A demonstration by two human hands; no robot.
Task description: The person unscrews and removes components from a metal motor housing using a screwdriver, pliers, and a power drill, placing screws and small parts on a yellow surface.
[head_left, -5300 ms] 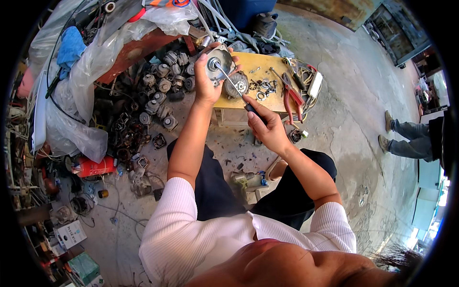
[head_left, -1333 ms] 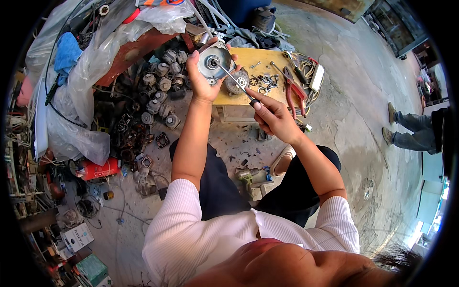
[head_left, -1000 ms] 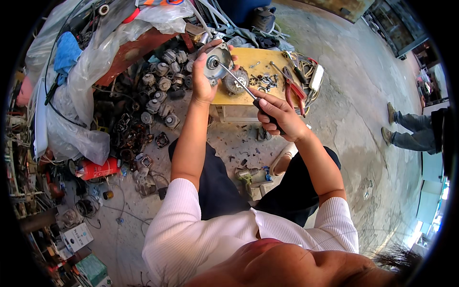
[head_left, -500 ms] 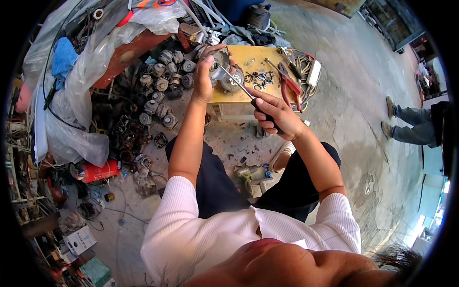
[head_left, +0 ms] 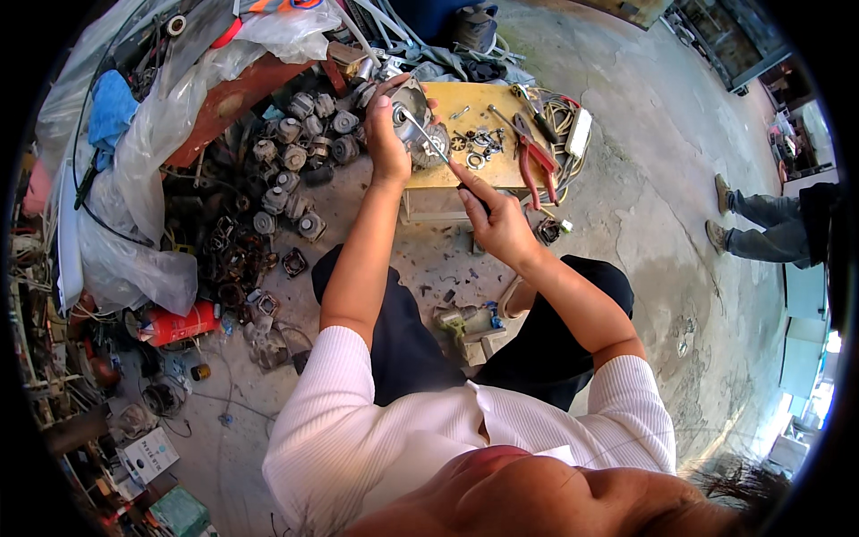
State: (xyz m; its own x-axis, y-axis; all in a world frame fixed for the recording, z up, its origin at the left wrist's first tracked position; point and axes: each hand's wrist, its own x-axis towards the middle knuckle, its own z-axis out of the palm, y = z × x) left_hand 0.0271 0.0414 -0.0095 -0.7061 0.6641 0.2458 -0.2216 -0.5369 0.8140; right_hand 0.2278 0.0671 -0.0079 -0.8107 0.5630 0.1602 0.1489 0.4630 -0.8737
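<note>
While the left hand (head_left: 388, 148) grips a metal cover (head_left: 412, 93) by its edges, its thumb along the left side and fingertips showing at the right, the right hand (head_left: 503, 228) is closed round the handle of a screwdriver (head_left: 445, 159), forefinger stretched toward the shaft. The shaft slants far and left to the cover's round hub; whether the tip touches metal cannot be told. The cover is held tilted at the far left corner of a yellow table (head_left: 490, 97), and just beside it, partly behind the shaft, a round part (head_left: 441, 137) sits on the tabletop. Right of that lie small parts (head_left: 479, 149), rings among them, then red-handled pliers (head_left: 539, 163) and, along the right edge, a white power strip (head_left: 579, 132) with coiled cables (head_left: 567, 107).

Left of the table, a heap of motors (head_left: 293, 157) covers the floor, with a clear plastic sheet (head_left: 130, 255) and a blue cloth (head_left: 111, 107) farther left. Nearer, a red cylinder (head_left: 179, 324) lies on its side. A drill (head_left: 458, 319) is between the knees, near the table. Well apart on the right, another person's legs (head_left: 765, 240) show in grey-blue trousers.
</note>
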